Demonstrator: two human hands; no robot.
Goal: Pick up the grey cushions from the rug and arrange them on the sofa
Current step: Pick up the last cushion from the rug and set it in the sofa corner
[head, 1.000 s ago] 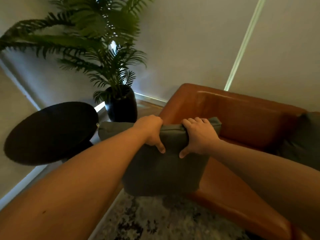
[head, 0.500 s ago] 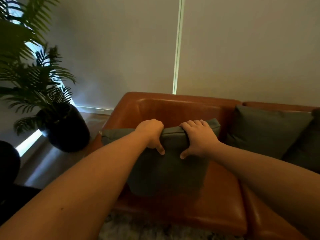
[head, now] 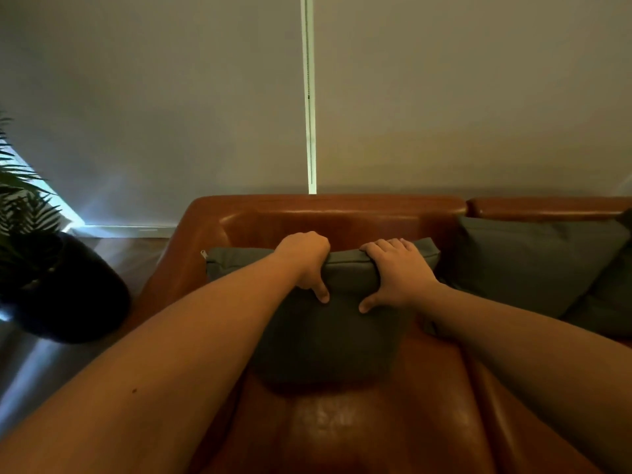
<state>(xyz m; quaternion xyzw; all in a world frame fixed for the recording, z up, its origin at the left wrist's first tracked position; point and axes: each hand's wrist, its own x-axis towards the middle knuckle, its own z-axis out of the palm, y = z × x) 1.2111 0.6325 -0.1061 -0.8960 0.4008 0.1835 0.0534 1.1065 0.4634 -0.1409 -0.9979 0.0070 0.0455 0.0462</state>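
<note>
A grey cushion hangs upright over the left seat of the brown leather sofa. My left hand grips its top edge left of the middle, fingers curled over the back and thumb on the front. My right hand grips the same edge just to the right, in the same way. Another grey cushion leans against the sofa's backrest at the right, and part of one more shows at the right border. The rug is out of view.
A black plant pot with a green palm stands on the floor left of the sofa's armrest. Grey blinds with a bright vertical gap hang behind the sofa.
The view has swung right and moved closer, from the plant and black round table to squarely over the sofa. The held cushion now hangs above the left seat. Both grips are unchanged.
</note>
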